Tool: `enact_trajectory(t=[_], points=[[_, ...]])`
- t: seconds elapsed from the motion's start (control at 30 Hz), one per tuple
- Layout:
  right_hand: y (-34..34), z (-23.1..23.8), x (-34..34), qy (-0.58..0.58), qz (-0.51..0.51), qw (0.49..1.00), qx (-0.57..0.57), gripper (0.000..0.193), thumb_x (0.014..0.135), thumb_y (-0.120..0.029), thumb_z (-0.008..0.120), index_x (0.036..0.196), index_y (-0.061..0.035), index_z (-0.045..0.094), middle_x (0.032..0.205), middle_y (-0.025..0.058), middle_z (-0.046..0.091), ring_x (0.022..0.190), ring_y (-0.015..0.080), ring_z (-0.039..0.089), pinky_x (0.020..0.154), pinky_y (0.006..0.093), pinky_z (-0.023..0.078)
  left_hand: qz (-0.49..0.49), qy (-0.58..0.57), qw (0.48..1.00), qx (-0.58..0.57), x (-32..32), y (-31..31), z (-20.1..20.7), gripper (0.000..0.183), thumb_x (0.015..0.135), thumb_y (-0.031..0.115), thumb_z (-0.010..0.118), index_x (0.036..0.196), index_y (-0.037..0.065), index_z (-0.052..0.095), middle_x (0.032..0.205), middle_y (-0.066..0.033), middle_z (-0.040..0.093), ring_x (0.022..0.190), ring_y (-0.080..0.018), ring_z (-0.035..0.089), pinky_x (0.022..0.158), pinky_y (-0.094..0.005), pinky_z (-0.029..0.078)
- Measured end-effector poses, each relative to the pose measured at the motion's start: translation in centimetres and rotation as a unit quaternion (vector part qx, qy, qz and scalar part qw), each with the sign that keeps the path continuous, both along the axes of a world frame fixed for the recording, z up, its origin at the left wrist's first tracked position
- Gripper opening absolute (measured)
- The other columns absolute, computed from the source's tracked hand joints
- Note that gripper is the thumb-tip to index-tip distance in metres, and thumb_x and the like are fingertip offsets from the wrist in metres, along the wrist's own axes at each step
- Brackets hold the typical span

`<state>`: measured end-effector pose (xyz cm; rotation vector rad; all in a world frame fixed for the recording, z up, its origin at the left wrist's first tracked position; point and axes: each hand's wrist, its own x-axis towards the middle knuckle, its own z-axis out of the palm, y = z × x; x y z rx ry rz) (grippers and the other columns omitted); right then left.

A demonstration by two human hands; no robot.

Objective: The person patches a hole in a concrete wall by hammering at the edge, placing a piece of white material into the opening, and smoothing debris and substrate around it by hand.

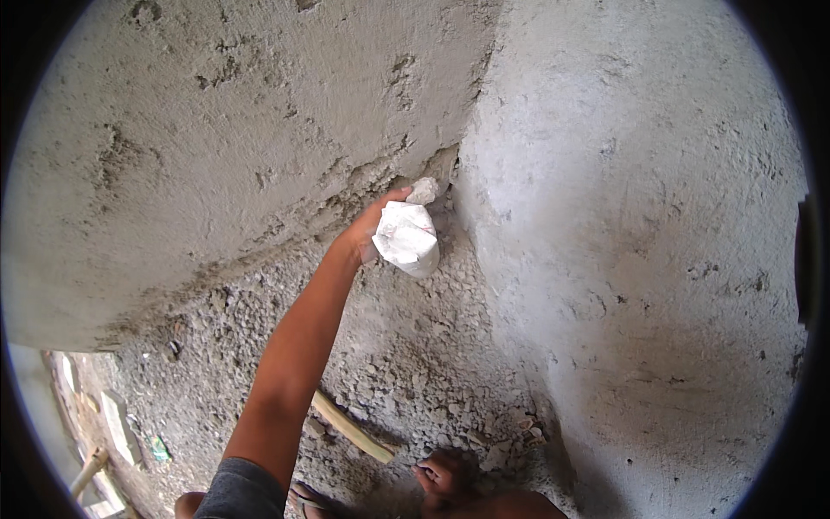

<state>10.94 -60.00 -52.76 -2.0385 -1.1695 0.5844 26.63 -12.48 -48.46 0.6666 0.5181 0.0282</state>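
Observation:
My left hand (370, 227) reaches out from the lower left to the corner where two walls meet. Its fingers are wrapped round a white crumpled bag (406, 235) with a flat, folded top and faint reddish marks; the bag hides part of the hand. A pale rough lump (423, 190) shows at the fingertips, just beyond the bag; I cannot tell whether the fingers grip it too. Loose gravel (415, 320) lies below the bag. My right hand is out of view.
A rough plastered wall (259, 112) rises on the left, a smoother grey wall (640, 216) on the right. Near my feet (443, 476) a wooden stick (353, 426) lies on the gravel. At the lower left are a pale slab (121, 427), a green wrapper (160, 448) and a wooden handle (88, 471).

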Motion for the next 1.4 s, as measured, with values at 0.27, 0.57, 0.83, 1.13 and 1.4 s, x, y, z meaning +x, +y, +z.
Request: enact_trajectory(t=[0.27,0.57,0.83,1.13,1.4], points=[[2.3,3.1,1.5,-0.054,0.048,0.997,0.004,0.013,0.076,-0.031,0.08,0.077,-0.0216,0.072,0.072,-0.0025,0.063,0.073,0.0215,0.063,0.07,0.0387,0.043,-0.02,0.013,0.998,0.05,-0.2,0.9,2.3,0.061,0.098,0.045,0.053,0.137,-0.001,0.054,0.119,-0.0213,0.07,0.096,-0.0279,0.073,0.09,-0.0401,0.059],[0.4,-1.0,-1.1,0.014,0.027,0.999,-0.045,0.012,0.076,-0.032,0.08,0.077,-0.0238,0.071,0.073,-0.0056,0.063,0.072,0.0182,0.063,0.071,0.0392,0.041,-0.001,0.044,0.978,0.205,-2.0,1.6,2.3,0.06,0.091,0.049,0.057,0.125,-0.001,0.062,0.1,-0.0138,0.071,0.089,-0.0257,0.07,0.083,-0.0369,0.056],[-0.9,-2.6,-1.0,0.022,-0.006,1.0,-0.009,0.014,0.076,-0.028,0.081,0.077,-0.0195,0.071,0.069,-0.0019,0.062,0.067,0.0214,0.062,0.067,0.0388,0.044,0.143,-0.123,0.884,0.429,-9.8,-3.5,6.7,0.081,0.081,0.072,0.048,0.12,0.004,0.068,0.123,-0.0152,0.067,0.115,-0.0273,0.061,0.099,-0.0423,0.045],[0.0,-2.3,-1.4,0.153,0.004,0.988,-0.011,0.016,0.078,-0.023,0.079,0.082,-0.0106,0.07,0.07,0.0074,0.063,0.06,0.0255,0.061,0.058,0.0388,0.049,-0.058,0.348,0.627,0.695,-22.4,-6.4,3.9,0.069,0.074,0.043,0.077,0.131,0.007,0.063,0.14,-0.0199,0.058,0.135,-0.0366,0.05,0.116,-0.0488,0.035],[-0.4,-2.7,-2.2,0.136,0.022,0.99,-0.019,0.009,0.079,-0.011,0.075,0.087,-0.0092,0.071,0.068,0.0076,0.06,0.058,0.0245,0.058,0.054,0.0357,0.048,-0.057,0.196,0.621,0.757,-12.8,-5.9,-6.3,0.071,0.085,0.04,0.068,0.143,0.004,0.05,0.156,-0.0167,0.041,0.146,-0.0338,0.034,0.121,-0.05,0.026]])
